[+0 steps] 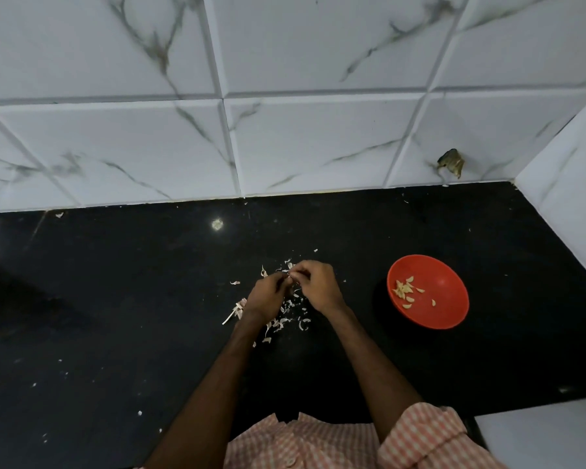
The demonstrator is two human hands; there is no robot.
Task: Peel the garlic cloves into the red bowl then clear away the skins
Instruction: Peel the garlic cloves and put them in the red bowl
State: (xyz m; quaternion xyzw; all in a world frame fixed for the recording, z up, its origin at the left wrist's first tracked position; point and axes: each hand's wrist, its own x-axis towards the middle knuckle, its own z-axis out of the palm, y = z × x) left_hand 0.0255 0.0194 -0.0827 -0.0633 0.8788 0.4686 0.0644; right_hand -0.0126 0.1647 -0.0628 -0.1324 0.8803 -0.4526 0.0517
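My left hand (pixel 267 292) and my right hand (pixel 315 282) meet over the middle of the black counter, fingers curled together, pinching a small garlic clove (pixel 289 274) that is mostly hidden between the fingertips. Papery garlic skins (pixel 290 318) lie scattered on the counter beneath and around both hands. A dry garlic stem piece (pixel 236 311) lies just left of my left wrist. The red bowl (pixel 444 309) stands to the right of my hands and holds several peeled cloves (pixel 406 291) on its left side.
A white marble-tiled wall (pixel 285 130) runs behind the black counter (pixel 115 316), with a side wall (pixel 569 204) at the right. A broken hole in the tile (pixel 451 161) shows near the right corner. A white surface (pixel 542 431) lies at the lower right.
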